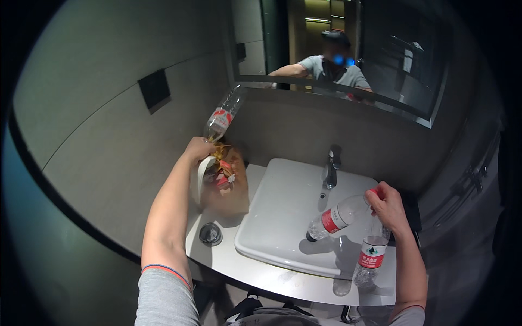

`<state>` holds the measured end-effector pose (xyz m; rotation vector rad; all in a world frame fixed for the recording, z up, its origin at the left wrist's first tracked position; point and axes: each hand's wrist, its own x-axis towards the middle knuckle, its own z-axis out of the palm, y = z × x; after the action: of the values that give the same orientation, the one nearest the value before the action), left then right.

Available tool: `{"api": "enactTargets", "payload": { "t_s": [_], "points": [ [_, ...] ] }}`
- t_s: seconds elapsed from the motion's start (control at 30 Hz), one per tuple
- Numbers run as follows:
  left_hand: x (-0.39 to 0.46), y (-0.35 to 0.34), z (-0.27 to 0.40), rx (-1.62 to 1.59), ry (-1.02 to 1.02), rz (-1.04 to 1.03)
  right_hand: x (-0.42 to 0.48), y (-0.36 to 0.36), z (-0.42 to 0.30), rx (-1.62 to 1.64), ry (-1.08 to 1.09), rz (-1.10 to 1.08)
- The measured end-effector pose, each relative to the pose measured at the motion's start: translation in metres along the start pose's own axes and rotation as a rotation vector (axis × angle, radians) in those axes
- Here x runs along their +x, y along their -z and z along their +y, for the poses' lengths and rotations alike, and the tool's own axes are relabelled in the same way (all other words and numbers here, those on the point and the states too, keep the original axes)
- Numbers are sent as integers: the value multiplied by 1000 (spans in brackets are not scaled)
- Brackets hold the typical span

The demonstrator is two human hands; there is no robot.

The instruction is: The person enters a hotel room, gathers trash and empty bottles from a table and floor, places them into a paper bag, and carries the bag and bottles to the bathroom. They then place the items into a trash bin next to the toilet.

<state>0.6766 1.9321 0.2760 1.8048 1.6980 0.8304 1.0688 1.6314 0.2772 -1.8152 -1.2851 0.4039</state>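
On the left, my left hand [200, 148] grips the neck of a clear plastic bottle [222, 117] with a red and white label. The bottle tilts neck down, its base up towards the wall. Just below it stands an open brown paper bag [234, 199] holding yellow scraps and red and white wrappers. My right hand [385, 205] pinches the red cap end of a second clear bottle [336, 216], which slants over the white washbasin [281, 203]. Beneath the same hand is a third, roughly upright red-labelled bottle [372, 256]; whether its hidden top is held, I cannot tell.
A chrome faucet [331, 171] rises at the back of the basin. A small dark round container [211, 234] sits on the white counter [285, 281] near the left end. A mirror [399, 61] above reflects a person. A black plate [155, 89] is on the left wall.
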Motion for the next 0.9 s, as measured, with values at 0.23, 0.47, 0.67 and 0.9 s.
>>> {"api": "enactTargets", "payload": {
  "t_s": [0.23,0.47,0.67,0.9],
  "points": [
    [13,-24,-2,385,-69,35,1,-3,18,161,-164,-2],
    [-9,-32,12,532,-148,84,8,-15,20,205,-179,-41],
    [-121,-56,81,-200,-200,-323,10,-3,21,297,-262,29],
    [-158,-116,58,-498,-191,-658,22,-27,54,855,-461,-195]
  ]
}}
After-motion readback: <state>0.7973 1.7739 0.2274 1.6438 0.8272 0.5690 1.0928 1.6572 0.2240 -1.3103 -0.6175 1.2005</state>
